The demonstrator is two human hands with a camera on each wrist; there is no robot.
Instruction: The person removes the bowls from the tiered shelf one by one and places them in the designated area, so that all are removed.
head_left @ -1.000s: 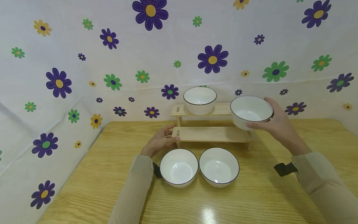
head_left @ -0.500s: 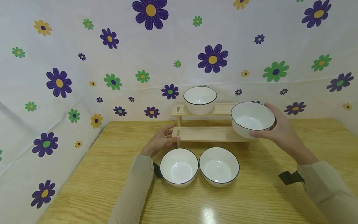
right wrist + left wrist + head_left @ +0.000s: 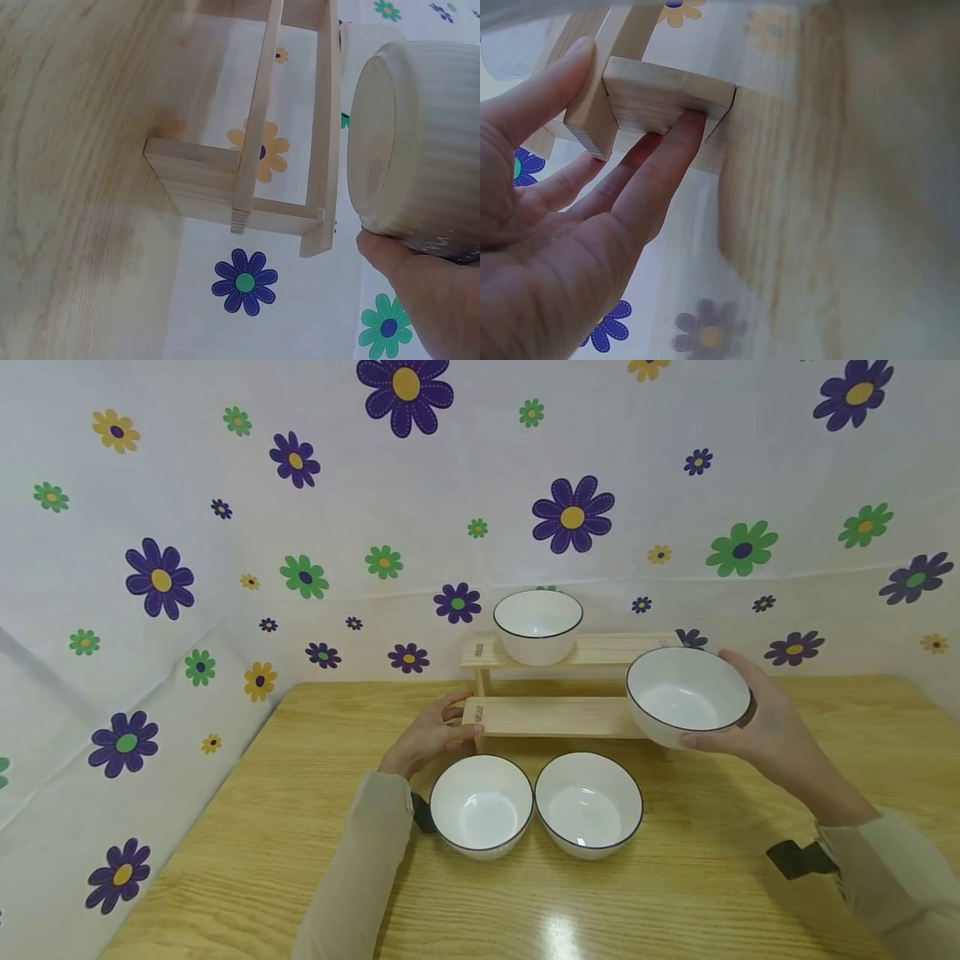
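Note:
A two-tier wooden rack [image 3: 555, 717] stands at the back of the table. My left hand [image 3: 429, 735] holds the left end of its lower shelf. In the left wrist view the thumb lies on the shelf's edge and the fingertips [image 3: 692, 124] touch the side board. My right hand [image 3: 772, 739] grips a white bowl [image 3: 686, 693] with a dark rim, in the air before the rack's right end. The right wrist view shows this bowl's ribbed side and base [image 3: 382, 142], apart from the rack. Another white bowl [image 3: 537, 631] sits on the upper shelf, toward the left.
Two more white bowls, a left one [image 3: 482, 810] and a right one [image 3: 588, 810], stand side by side on the wooden table [image 3: 262, 860] in front of the rack. A white cloth [image 3: 337, 502] with printed flowers hangs behind and to the left.
My right hand has brought its bowl down and slightly right, toward me, from beside the upper shelf to in front of the lower one. My left hand stays on the rack.

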